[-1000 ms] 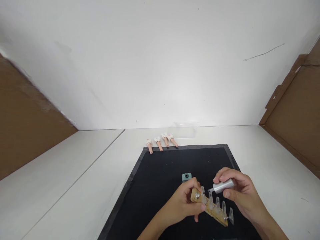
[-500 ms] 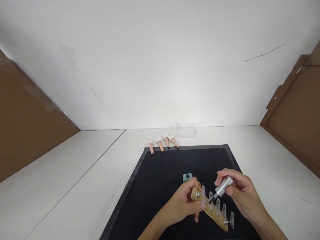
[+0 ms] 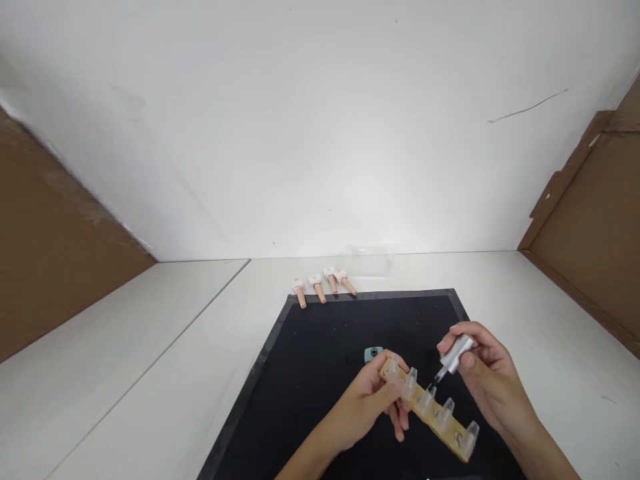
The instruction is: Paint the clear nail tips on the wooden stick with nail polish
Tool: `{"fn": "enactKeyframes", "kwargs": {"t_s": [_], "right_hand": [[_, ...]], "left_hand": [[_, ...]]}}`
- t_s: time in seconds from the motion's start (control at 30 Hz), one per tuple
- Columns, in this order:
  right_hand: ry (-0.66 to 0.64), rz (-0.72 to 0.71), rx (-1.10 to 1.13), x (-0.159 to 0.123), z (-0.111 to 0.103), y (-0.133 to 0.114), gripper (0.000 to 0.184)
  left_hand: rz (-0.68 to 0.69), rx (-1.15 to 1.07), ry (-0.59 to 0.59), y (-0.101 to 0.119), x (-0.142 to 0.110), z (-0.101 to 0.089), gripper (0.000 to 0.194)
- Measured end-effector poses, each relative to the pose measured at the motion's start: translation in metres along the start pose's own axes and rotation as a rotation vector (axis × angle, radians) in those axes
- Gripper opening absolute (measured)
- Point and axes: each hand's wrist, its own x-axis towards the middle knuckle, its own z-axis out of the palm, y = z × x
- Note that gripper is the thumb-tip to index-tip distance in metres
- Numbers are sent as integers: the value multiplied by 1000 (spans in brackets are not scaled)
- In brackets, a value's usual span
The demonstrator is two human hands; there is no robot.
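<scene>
My left hand (image 3: 373, 393) grips one end of a narrow wooden strip (image 3: 453, 445) that carries a row of several clear nail tips (image 3: 444, 415). The strip slants down to the right above the black mat. My right hand (image 3: 487, 373) pinches a nail polish brush by its silver cap (image 3: 457, 353). Its dark bristles point down-left, close to the middle nail tip; whether they touch it I cannot tell. Just behind my left hand sits a small teal bottle (image 3: 373, 353) with a dark open mouth, partly hidden by the fingers.
The black mat (image 3: 300, 373) with a grey taped border lies on a white table. Along its back edge rest several flesh-coloured finger-shaped pieces (image 3: 320, 292) with white tops. A clear plastic piece (image 3: 370, 261) lies behind them. Brown cardboard panels (image 3: 65, 247) stand at both sides.
The wooden strip has turned, so the nail tips show their broad faces more. My right hand has lifted the brush slightly up and to the right.
</scene>
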Motion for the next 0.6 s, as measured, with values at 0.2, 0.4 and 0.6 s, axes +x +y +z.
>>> {"fn": "enactKeyframes", "kwargs": {"t_s": [0.2,0.4,0.6], "right_hand": [[143,-2,3,3,-6,2,22],[154,36,13,3,-7,2,24],[158,54,9,5,-5,-1,24]], "left_hand": [[58,14,85,-1,-1,-1,42],[75,45,115,-1,-5,-1,45],[80,45,140,-1,-4,1,42]]}}
